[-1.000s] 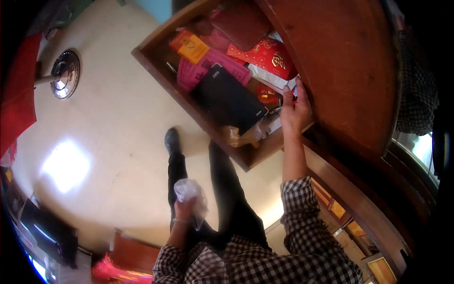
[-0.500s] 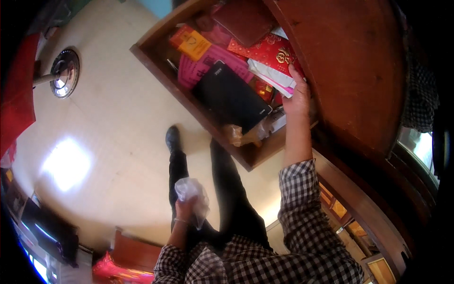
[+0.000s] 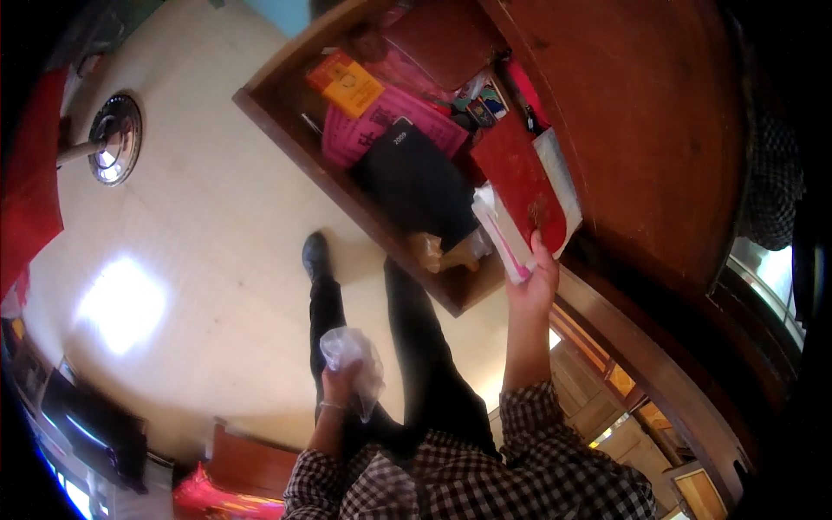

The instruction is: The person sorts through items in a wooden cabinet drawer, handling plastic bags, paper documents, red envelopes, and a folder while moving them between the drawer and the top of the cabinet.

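Note:
My right hand (image 3: 539,279) grips a bundle of a red envelope (image 3: 516,173) and white, pink-edged papers (image 3: 492,217) over the near right of the wooden drawer (image 3: 286,123). In the drawer lie a black notebook (image 3: 406,186), pink paper slips (image 3: 347,143), a yellow-orange packet (image 3: 345,82), a brown flat case (image 3: 440,43) and several small, partly hidden items (image 3: 484,106). Down at my legs, my left hand (image 3: 341,381) holds a crumpled translucent plastic bag (image 3: 348,345).
A dark wooden top (image 3: 641,139) flanks the drawer. Left are a fan's round base (image 3: 126,117), a red surface (image 3: 30,182) and a black screen (image 3: 91,425). A reddish wooden seat (image 3: 247,459) is at bottom; my legs are below the drawer.
My right hand has pulled the red envelope and papers toward me, down the drawer, uncovering small items where they lay. The left hand has stayed in place.

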Demonstrator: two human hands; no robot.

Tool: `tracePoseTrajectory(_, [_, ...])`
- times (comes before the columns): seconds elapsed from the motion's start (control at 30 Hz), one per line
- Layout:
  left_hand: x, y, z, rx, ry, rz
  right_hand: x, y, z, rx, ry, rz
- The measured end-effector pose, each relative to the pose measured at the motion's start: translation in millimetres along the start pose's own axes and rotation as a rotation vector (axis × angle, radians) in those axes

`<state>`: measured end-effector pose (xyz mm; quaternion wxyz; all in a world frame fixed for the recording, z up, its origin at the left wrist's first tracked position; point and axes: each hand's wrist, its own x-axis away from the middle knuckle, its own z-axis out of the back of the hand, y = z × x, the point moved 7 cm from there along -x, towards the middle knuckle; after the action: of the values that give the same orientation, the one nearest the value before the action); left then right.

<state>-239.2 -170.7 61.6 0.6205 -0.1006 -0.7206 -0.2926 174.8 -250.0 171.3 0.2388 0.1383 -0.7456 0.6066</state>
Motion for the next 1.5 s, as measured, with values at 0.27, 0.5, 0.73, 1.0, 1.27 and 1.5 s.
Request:
tracePoseTrajectory(0.27, [4.3, 9.8, -1.9, -0.033, 0.008, 0.070, 26.6, 39.5, -12.2, 0.579, 0.043, -0.194])
tracePoseTrajectory(0.5, [-4.2, -21.9, -5.6, 0.324, -0.208, 0.192, -12.3, 37.2, -61.4, 1.196, -0.119, 0.245])
tracePoseTrajectory(0.73, [-4.2, -15.7, -10.0, 0.227, -0.118, 0.082, 34.4, 28.1, -161.7, 1.026, -0.459, 0.580])
tracePoseTrajectory(1.0, [-13.3, -24.9, 0.4, -0.127, -0.014, 0.026, -2.3, 25.1, -219.7, 1.209, -0.556, 0.454])
tracePoseTrajectory(1.27, [-27.0, -42.5, 1.4, -0.269, -0.064, -0.099, -9.7, 32.3, -195.6, 1.149, -0.375, 0.500])
tracePoseTrajectory(1.5, [-19.0, -33.2, -2.9, 0.135, -0.044, 0.045, -44.9, -11.6, -132.1, 1.320, -0.058, 0.941])
